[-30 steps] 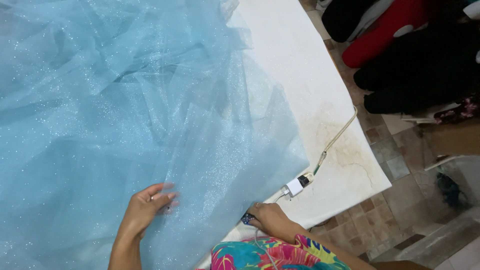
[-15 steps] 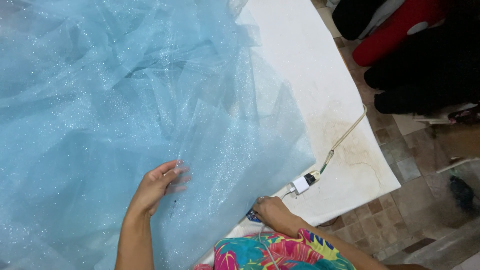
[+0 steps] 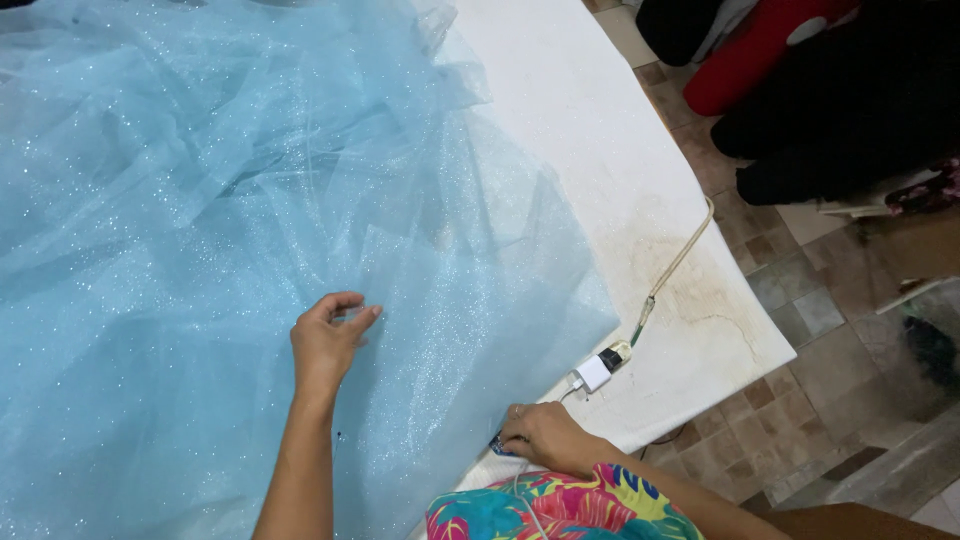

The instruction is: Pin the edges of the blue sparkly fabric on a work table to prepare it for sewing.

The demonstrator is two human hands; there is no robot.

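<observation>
Glittery pale-blue tulle [image 3: 230, 230] spreads over the left of the white table [image 3: 590, 130]. The left hand [image 3: 325, 345] pinches a fold of it between thumb and curled fingers [image 3: 345, 300]. The right hand [image 3: 540, 437] presses its closed fingers on the near hem, just left of a white plug [image 3: 593, 373].

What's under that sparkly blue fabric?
The blue tulle lies over a white table, bare at its right side, where a white plug and cord rest. The left hand pinches the tulle. What else it covers cannot be seen.
</observation>
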